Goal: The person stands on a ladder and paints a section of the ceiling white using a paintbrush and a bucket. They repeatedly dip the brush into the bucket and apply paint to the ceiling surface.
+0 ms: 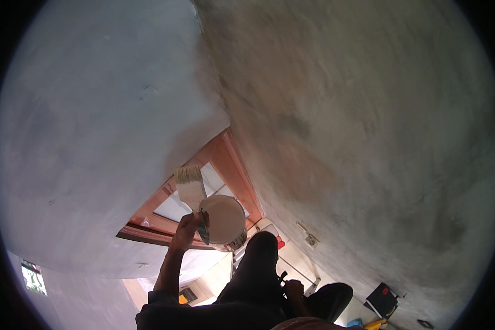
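paintbrush (191, 190) in the left hand (187, 226), and the fingers are wrapped round its lower part, pale bristles pointing to the top of the view and a broad whitish band just beneath them! right beside it, a round bucket (224, 219) with a pale, creamy inside, its rim overlapping the brush in this view; what carries its weight, i cannot tell. over to the right hand (294, 289) now, low down by the dark-clad legs, fingers curled next to a slim dark piece (282, 276), though whether they are grasping it i cannot tell. behind the brush and bucket runs a reddish-brown wooden frame (239, 173) with light panes, tucked into the angle between a bluish-grey surface (93, 137) on the left and a patchy grey-brown wall (368, 137) on the right. down at the lower right, a black boxy thing (382, 301) with a red mark, near something yellow (375, 324).
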The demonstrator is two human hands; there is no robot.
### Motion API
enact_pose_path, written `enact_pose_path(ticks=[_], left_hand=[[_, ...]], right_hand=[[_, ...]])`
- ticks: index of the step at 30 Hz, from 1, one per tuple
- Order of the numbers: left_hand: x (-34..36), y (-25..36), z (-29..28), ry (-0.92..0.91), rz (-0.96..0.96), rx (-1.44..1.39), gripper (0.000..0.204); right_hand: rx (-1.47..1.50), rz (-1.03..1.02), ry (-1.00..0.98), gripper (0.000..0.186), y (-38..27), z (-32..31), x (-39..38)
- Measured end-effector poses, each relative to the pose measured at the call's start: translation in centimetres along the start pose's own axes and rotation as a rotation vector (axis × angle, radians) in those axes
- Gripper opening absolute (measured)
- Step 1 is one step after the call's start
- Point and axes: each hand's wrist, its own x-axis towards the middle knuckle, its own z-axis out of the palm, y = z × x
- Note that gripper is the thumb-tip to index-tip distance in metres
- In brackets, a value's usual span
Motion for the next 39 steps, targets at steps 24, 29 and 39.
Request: enact_pose_path(ticks=[24, 29, 39], left_hand=[[-0.2, 3.5, 3.3, -0.044, -0.042, -0.062, 0.037], [-1.9, 5.1, 4.5, 0.002, -0.07, -0.068, 0.039], [-3.7, 6.9, 5.6, 0.051, -0.12, -0.065, 0.04]], right_hand=[[0.132, 0.083, -0.142, 0.027, -0.5, 2.6, -1.1], [0.146, 0.069, -0.201, 0.033, -0.5, 2.8, -2.4], [0.38, 0.187, -0.184, 0.05, -2.5, -1.8, -4.0]])
